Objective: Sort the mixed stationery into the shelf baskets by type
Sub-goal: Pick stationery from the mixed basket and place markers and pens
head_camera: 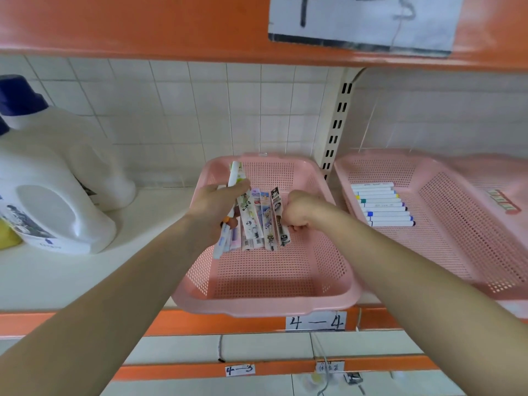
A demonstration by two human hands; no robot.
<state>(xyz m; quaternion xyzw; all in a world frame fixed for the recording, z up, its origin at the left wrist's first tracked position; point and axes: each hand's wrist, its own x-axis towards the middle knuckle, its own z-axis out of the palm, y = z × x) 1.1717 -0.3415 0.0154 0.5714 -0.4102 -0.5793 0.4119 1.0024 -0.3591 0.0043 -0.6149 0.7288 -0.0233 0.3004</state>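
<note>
A pink mesh basket (265, 305) stands on the shelf in front of me. Inside it lie several packaged pens (264, 221) with cartoon prints, side by side. My left hand (217, 212) hovers over the basket's left side and grips a bunch of pens (235, 178), one white one sticking up and others poking out below. My right hand (297, 212) is a closed fist resting at the right edge of the packaged pens, touching the rightmost pack; whether it holds anything is hidden. A second pink basket (463, 224) to the right holds a row of white markers (380, 204) with coloured caps.
A large white detergent jug (51, 178) with a blue cap stands on the shelf at the left, next to a yellow item (7, 235). The shelf's orange front edge carries a label "4—4" (315, 321). An orange shelf (171, 24) hangs overhead. A small striped item (503, 200) lies further right.
</note>
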